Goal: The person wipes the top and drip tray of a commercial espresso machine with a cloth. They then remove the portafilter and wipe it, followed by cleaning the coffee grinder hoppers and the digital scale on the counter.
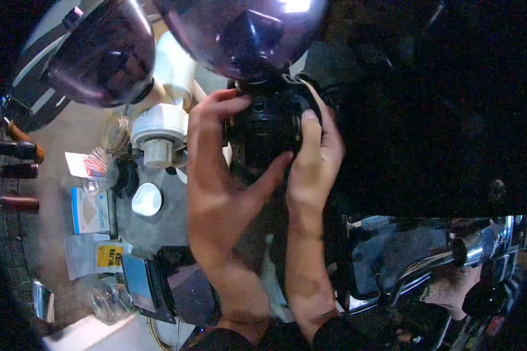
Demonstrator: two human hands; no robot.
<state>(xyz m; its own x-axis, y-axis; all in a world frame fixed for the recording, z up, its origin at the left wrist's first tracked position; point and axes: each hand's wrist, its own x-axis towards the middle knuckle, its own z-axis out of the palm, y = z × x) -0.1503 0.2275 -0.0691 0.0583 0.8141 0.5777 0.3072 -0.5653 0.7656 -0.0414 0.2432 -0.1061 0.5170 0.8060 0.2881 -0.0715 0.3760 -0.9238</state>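
In front of me is a dark coffee grinder body [263,123], seen from above under a smoky tinted bean hopper [246,35]. My left hand [219,175] is curved about its left side, fingertips at its upper edge and thumb spread towards the middle. On the opposite side my right hand [314,153] wraps a dark part of the body, its thumb lying on top. Deep shadow hides what lies between the palms. Another tinted hopper [101,57] rises at upper left, near a white appliance [160,127] with a ribbed knob.
Left on the grey counter lie a white cup [147,199], a blue-and-white box [90,210], a clear bag [81,256] with a yellow label, a dark tablet-like device [140,281] and a glass jar [107,300]. At lower right, an espresso machine's chrome pipe [426,259] and a cloth [454,289].
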